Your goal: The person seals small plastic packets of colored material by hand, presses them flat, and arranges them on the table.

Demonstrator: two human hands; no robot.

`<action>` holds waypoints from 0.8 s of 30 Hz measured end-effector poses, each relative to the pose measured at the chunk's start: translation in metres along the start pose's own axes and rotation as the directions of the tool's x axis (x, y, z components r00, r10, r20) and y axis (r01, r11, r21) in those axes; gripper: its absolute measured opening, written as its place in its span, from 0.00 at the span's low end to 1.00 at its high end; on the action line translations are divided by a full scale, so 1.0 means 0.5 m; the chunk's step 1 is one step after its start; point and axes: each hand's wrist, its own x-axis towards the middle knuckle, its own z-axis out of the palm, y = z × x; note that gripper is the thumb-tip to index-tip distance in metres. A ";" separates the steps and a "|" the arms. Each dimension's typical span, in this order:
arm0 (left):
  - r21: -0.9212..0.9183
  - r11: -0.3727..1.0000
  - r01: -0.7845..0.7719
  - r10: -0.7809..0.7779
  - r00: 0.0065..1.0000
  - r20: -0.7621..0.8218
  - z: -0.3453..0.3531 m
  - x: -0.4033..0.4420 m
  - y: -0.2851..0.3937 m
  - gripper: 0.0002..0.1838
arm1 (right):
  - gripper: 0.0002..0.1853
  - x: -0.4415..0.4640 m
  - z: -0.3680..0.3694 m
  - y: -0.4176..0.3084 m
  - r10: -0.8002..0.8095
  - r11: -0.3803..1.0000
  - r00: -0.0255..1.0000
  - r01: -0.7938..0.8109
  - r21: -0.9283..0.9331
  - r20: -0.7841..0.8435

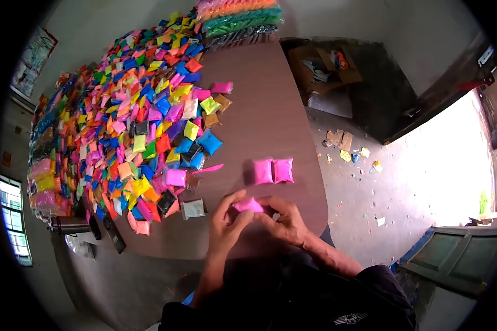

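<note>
Between my two hands, just above the near edge of the table, is a small pink packet (248, 205). My left hand (230, 218) grips its left side with thumb and fingers. On the other side, my right hand (283, 219) pinches the packet's right end. Two more pink packets, a left one (263, 171) and a right one (283, 171), lie side by side on the table beyond my hands. A pink plastic strip or tool (207, 169) lies further left. Close to my left hand rests a whitish packet (193, 209).
A large heap of multicoloured packets (149, 121) covers the table's left side. Stacked bagged packets (240, 25) stand at the far end of the brown table (248, 99). On the floor to the right are a cardboard box (337, 74) and scattered scraps (345, 156).
</note>
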 end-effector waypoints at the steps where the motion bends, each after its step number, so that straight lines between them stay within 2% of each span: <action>1: 0.073 0.997 0.010 -0.013 0.999 0.045 -0.018 -0.004 -0.007 0.16 | 0.20 -0.005 -0.008 -0.003 0.003 1.000 1.000 -0.003 0.000 -0.004; 3: 0.234 0.972 0.002 -0.037 0.988 0.149 -0.054 -0.006 -0.028 0.17 | 0.17 -0.011 -0.023 -0.020 0.030 0.998 0.993 -0.024 -0.059 0.118; 7: 0.264 0.964 -0.038 -0.005 0.987 0.162 -0.053 -0.016 -0.036 0.15 | 0.19 -0.019 -0.030 -0.037 0.063 0.995 0.987 -0.051 -0.084 0.150; 9: 0.171 0.985 -0.018 0.007 0.998 0.067 -0.046 -0.028 -0.035 0.13 | 0.19 -0.024 -0.024 -0.041 0.075 0.997 0.993 -0.075 -0.003 0.095; 10: 0.169 0.985 -0.018 0.007 0.998 0.068 -0.041 -0.031 -0.036 0.13 | 0.19 -0.028 -0.021 -0.035 0.076 0.997 0.993 -0.076 -0.004 0.094; 12: 0.079 0.997 -0.021 0.021 1.000 -0.005 -0.027 -0.040 -0.041 0.13 | 0.19 -0.039 -0.013 -0.012 0.181 0.939 0.979 -0.199 0.281 0.091; 15: 0.029 0.999 -0.040 0.040 0.999 -0.001 -0.005 -0.035 -0.040 0.16 | 0.17 -0.051 -0.009 0.007 0.185 0.936 0.982 -0.190 0.296 0.048; 16: 0.026 0.999 -0.037 0.037 0.999 -0.003 -0.002 -0.037 -0.034 0.16 | 0.17 -0.053 -0.014 0.009 0.189 0.936 0.981 -0.195 0.294 0.049; 18: 0.228 0.969 -0.095 0.097 0.995 0.003 0.001 -0.040 -0.020 0.15 | 0.16 -0.048 -0.030 0.010 0.018 1.000 0.994 -0.019 0.004 0.110; 19: 0.226 0.970 -0.095 0.097 0.995 0.000 -0.006 -0.036 -0.018 0.15 | 0.16 -0.044 -0.032 0.003 0.019 1.000 0.993 -0.019 0.002 0.113; 21: 0.497 0.842 -0.210 0.109 0.968 0.226 -0.025 -0.031 -0.017 0.14 | 0.14 -0.042 -0.031 -0.016 0.040 0.997 0.990 -0.032 -0.065 0.135; 22: 0.497 0.842 -0.211 0.111 0.968 0.224 -0.029 -0.033 -0.028 0.14 | 0.14 -0.042 -0.028 -0.020 0.039 0.997 0.990 -0.030 -0.066 0.137; 24: 0.319 0.934 -0.162 0.139 0.986 0.094 -0.031 -0.037 -0.054 0.08 | 0.14 -0.042 -0.021 -0.023 0.116 0.992 0.990 -0.119 0.031 0.086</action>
